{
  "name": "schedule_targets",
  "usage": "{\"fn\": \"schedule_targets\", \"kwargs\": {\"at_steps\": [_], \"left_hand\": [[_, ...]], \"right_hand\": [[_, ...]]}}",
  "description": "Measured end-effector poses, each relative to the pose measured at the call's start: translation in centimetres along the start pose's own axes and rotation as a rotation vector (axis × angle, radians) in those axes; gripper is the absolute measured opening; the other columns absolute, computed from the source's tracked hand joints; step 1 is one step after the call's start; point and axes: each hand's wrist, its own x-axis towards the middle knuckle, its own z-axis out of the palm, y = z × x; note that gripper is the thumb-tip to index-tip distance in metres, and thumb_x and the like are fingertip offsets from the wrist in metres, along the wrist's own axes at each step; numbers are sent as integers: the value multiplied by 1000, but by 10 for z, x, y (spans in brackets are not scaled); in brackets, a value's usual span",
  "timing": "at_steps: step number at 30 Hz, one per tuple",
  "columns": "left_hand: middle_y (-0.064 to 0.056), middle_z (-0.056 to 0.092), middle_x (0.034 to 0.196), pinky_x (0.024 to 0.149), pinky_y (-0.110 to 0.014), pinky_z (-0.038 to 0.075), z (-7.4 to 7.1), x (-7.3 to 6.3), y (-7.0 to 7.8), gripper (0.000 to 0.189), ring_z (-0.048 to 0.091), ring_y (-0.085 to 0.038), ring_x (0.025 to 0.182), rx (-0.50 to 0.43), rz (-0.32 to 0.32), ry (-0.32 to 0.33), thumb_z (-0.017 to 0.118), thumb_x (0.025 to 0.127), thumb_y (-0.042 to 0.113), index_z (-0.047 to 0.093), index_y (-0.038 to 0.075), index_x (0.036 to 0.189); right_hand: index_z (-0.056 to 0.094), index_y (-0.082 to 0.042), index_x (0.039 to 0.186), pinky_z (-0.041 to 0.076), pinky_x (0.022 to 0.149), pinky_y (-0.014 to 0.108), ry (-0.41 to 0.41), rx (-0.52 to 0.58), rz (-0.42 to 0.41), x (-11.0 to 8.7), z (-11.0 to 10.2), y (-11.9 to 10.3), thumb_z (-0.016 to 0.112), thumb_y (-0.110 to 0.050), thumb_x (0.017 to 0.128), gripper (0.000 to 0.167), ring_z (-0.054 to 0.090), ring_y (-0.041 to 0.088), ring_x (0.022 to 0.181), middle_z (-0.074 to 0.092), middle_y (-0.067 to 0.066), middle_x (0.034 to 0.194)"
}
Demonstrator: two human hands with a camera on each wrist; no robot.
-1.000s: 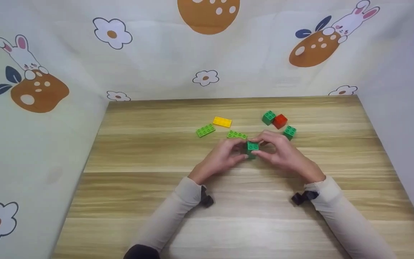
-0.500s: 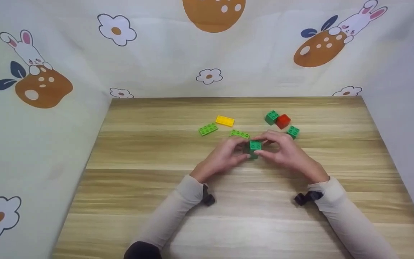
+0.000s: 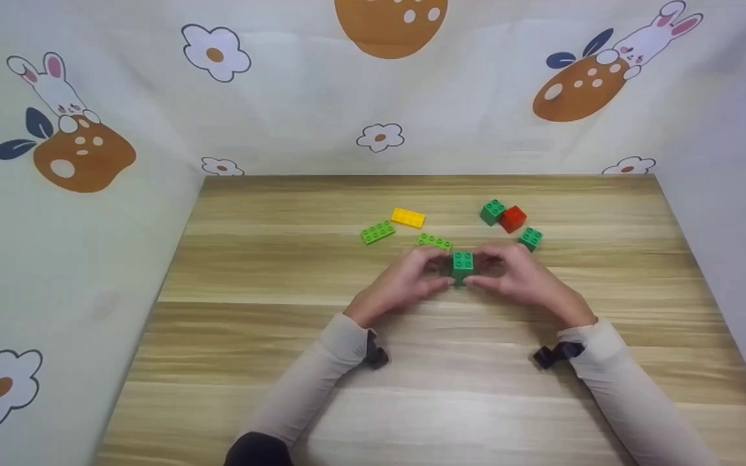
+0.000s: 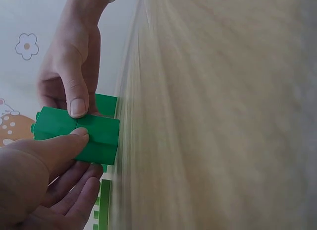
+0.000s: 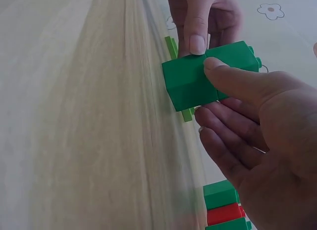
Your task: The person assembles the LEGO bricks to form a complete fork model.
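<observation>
Two green toy building bricks (image 3: 463,263) stand stacked one on the other, studs up, between the two hands. In the left wrist view a seam runs between the upper and the lower brick (image 4: 101,143). My left hand (image 3: 405,278) pinches the stack from the left, its thumb on the near face by the seam. From the right, my right hand (image 3: 520,277) pinches it too, with the thumb (image 5: 216,66) at the seam and the other fingers partly hidden behind. Just beyond the left fingertips lies a lime-green flat brick (image 3: 434,241).
Farther left lie another lime-green flat brick (image 3: 378,232) and a yellow flat brick (image 3: 408,217). Behind the right hand are a green brick (image 3: 493,211), a red brick (image 3: 513,219) and another green brick (image 3: 531,238). A printed cloth wall (image 3: 308,129) borders the wooden table (image 3: 250,362).
The right hand's fingers have shifted down and outward from the upper brick, leaving its top more exposed. The left hand keeps its hold. The head view has shifted slightly.
</observation>
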Motion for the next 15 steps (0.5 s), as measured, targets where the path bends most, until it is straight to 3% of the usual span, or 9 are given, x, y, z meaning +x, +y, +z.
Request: {"fn": "schedule_targets", "kwargs": {"at_steps": [5, 11, 15], "left_hand": [[-6, 72, 141, 117, -32, 54, -3, 0, -1, 47, 68, -18, 131, 39, 15, 10, 82, 99, 22, 69, 8, 142], [-6, 72, 142, 118, -32, 54, -12, -1, -3, 45, 68, -19, 133, 8, 26, 17, 80, 100, 17, 69, 11, 142], [-6, 71, 144, 123, -38, 50, -25, -2, -7, 44, 65, -24, 137, 45, 17, 70, 79, 99, 12, 69, 10, 142]], "right_hand": [[80, -15, 121, 66, 96, 43, -6, 8, -1, 0, 0, 0, 91, -27, 90, 35, 78, 18, 104, 82, 0, 115], [78, -14, 123, 66, 95, 39, 19, 5, -12, 0, 1, -1, 90, -28, 91, 37, 77, 17, 105, 81, -1, 117], [77, -12, 126, 67, 97, 40, 51, 29, -23, 1, 1, -2, 89, -29, 93, 39, 77, 18, 105, 81, 2, 118]]}}
